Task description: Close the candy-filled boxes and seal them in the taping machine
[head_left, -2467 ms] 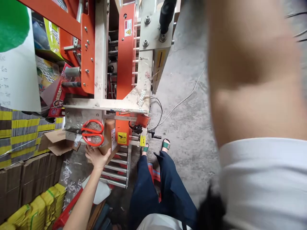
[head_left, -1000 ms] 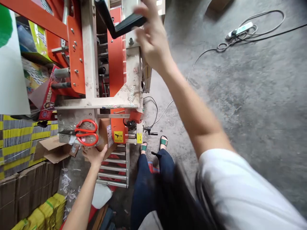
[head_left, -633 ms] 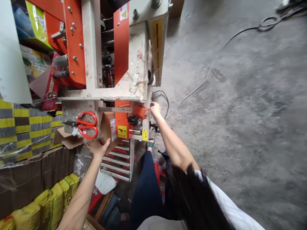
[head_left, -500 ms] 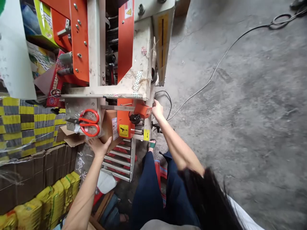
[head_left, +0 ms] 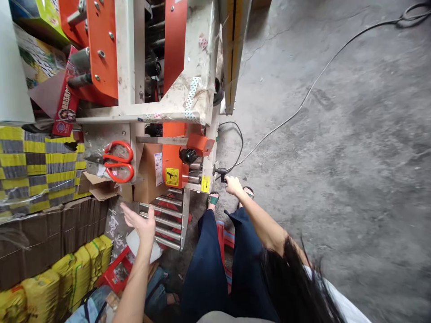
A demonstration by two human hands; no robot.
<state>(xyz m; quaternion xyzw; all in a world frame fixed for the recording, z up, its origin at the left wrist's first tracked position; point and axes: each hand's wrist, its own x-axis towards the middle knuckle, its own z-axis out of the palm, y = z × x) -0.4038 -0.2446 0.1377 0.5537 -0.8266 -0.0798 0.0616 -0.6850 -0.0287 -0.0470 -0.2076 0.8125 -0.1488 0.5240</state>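
Seen from above: left hand (head_left: 141, 223) open, fingers spread, palm toward the machine, holding nothing. Brown carton (head_left: 148, 172) just at 12 o'clock from this hand, apart from it, standing on the steel rollers (head_left: 164, 220) and already partly under the orange taping head (head_left: 173, 168). Long axis of the carton not fully clear, since only the near end shows; seems to run from 6 to 12 o'clock, along the roller track. Left hand clearly the nearer one to the carton.

Right hand (head_left: 233, 185) closed around a small black crank handle (head_left: 220, 172) at the right side of the machine, about 3 o'clock from the carton. Grip looks clenched, though fingers too small to count.

Red scissors (head_left: 117, 161) lying on a metal plate at 10 o'clock from the left hand, blades pointing to 9 o'clock. Flattened cardboard stacks (head_left: 40, 233) and yellow packs (head_left: 77, 273) at 8 o'clock. A grey cable (head_left: 303, 98) across the concrete floor at 2 o'clock. 2 sandalled feet beside the machine base.
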